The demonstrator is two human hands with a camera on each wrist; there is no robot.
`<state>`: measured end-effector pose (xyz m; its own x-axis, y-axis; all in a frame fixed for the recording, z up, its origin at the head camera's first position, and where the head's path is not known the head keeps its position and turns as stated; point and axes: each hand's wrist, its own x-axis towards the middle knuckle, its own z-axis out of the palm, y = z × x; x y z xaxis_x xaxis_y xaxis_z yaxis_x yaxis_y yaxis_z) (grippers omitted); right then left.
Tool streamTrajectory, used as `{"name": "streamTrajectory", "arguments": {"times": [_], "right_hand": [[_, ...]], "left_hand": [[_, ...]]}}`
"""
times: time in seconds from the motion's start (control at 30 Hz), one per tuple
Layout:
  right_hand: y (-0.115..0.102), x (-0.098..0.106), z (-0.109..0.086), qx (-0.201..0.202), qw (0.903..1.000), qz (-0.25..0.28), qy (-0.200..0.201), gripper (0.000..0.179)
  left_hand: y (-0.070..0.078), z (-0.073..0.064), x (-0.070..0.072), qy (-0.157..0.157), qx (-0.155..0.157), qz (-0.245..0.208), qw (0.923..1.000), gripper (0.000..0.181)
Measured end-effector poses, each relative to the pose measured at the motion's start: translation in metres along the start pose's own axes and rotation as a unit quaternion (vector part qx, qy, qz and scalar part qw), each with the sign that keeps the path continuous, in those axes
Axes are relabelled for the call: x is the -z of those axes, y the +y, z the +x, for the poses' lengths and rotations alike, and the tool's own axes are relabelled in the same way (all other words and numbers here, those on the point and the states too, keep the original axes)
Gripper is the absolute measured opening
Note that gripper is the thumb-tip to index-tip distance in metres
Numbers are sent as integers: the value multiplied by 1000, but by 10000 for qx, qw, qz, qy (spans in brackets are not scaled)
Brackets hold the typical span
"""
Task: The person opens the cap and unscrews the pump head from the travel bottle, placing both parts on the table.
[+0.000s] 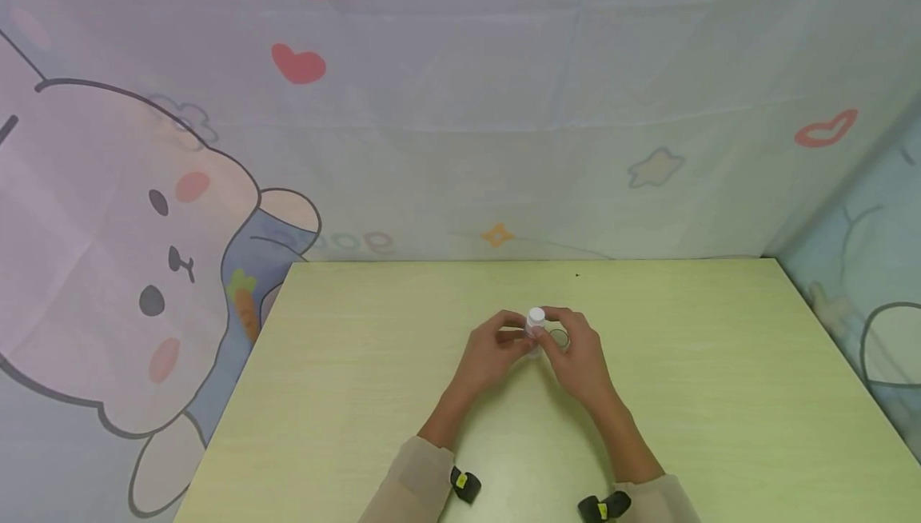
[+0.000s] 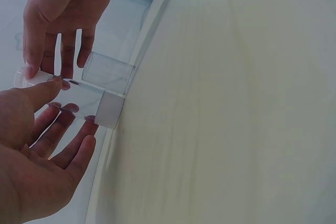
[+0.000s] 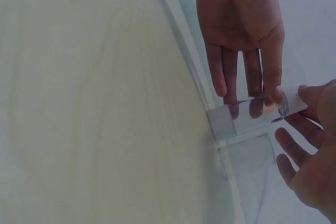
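Note:
A clear bottle (image 2: 81,97) with a white cap (image 1: 536,314) stands upright on the table, its bottom part white. Thumb and fingers of my left hand (image 1: 487,353) hold it from the left, the thumb just under the cap. From the other side my right hand (image 1: 580,357) pinches the cap between thumb and fingers, as the right wrist view shows. Just to the right of the bottle stands a clear open cup (image 3: 247,156), partly behind my right hand in the head view.
The pale wood-grain table (image 1: 345,395) reaches back to a printed cloth (image 1: 460,107) hung behind it. A second cloth (image 1: 878,267) hangs along the right edge. A tiny dark speck (image 1: 577,275) lies near the table's back edge.

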<state>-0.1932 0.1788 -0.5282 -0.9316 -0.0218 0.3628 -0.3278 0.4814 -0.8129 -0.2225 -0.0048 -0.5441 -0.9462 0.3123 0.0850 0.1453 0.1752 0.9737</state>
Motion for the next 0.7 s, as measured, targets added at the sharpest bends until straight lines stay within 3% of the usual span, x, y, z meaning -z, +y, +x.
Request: {"name": "streamTrajectory", "arguments": {"times": [0.7], "right_hand": [[2, 1, 1, -239, 9996, 142, -41, 36]], "left_hand": [[1, 1, -1, 9, -6, 17, 10000, 24]]}}
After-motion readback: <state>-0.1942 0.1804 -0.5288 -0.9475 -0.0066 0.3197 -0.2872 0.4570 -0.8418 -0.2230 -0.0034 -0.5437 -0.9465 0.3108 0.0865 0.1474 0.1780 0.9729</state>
